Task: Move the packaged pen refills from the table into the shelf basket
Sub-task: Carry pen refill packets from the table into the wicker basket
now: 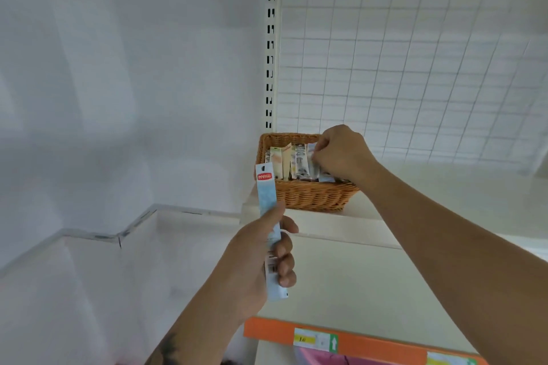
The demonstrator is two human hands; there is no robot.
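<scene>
Gripping an upright blue refill pack (268, 210) in the left hand (261, 258) at 6 o'clock, pinching a pack (312, 161) inside the wicker basket (308, 195) with the right hand (344, 151) at 12 o'clock, standing other packs (289, 163) on end at the basket's 9 o'clock side

Hidden and unreadable parts at the shelf

The right hand (341, 154) covers the basket (308, 195) rim at 2 o'clock and the tops of the packets (296, 161) beneath it; their print is too blurred to read. The left hand (261, 249) hides the middle of the blue refill pack (267, 192), whose red label text is illegible. At 6 o'clock the orange shelf strip (370, 345), its price tags and a pink item are cut by the bottom edge.
</scene>
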